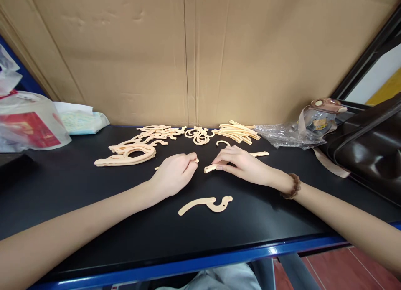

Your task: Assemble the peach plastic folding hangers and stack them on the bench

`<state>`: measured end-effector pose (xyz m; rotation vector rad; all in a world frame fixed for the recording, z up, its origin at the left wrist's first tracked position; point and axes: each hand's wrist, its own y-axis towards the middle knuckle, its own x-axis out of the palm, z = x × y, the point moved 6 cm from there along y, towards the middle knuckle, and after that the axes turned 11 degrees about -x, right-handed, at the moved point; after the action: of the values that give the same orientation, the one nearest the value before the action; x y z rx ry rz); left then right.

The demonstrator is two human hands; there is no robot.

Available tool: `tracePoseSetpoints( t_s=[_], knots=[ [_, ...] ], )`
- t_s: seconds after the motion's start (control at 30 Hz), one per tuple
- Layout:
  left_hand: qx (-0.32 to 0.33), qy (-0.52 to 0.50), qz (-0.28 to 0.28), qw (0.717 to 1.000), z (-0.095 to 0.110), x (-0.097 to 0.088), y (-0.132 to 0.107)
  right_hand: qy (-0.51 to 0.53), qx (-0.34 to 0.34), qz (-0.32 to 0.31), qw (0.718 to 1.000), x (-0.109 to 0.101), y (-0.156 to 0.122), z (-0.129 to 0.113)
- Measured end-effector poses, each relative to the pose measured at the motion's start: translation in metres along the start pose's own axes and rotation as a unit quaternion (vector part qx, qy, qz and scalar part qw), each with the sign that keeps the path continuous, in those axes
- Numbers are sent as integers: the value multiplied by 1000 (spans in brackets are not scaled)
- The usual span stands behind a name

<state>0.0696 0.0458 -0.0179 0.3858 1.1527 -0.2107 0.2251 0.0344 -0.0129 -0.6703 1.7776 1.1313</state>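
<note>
1. Left forearm [75, 223] and right forearm [341, 214] lie nearest the camera in the head view, extending from the lower corners to a central two-hand grip above a black tabletop [125, 240].
2. Left hand [173, 173]: thumb and forefinger pinch a pale part [197, 161]. Only its tip shows; the rest is covered. Another pale end shows behind the wrist side, and whether it belongs to the same part cannot be told.
3. Right hand [242, 164]: fingertips pinch a pale strip [209, 169], its holed end projecting toward the left hand. The length visible beyond the knuckles lines up with it and is probably the same strip.
4. A gap separates the two held ends; they do not touch.
5. Toward the person from the grip, a curved pale piece with a hooked end [208, 201] lies flat.
6. Left of and beyond the grip rests a stack of curved pieces [138, 160]; straight beyond, loose hooks [200, 135]; beyond the right hand, a pile of strips [238, 132].
7. For good handling, pinch close to the working ends, leave the hole uncovered for sighting, level both parts, and steady the wrists. Light pressure seems advisable, as thin parts could flex.
</note>
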Motion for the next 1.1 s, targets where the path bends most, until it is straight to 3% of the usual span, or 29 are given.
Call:
tracePoseSetpoints(
  t_s=[0.47,1.1],
  knots=[
    [45,5,-60,997,5,12,-2,71,34,25,997,-1,0,-4],
    [56,44,-63,996,7,14,-2,72,25,28,997,2,0,-4]
  ],
)
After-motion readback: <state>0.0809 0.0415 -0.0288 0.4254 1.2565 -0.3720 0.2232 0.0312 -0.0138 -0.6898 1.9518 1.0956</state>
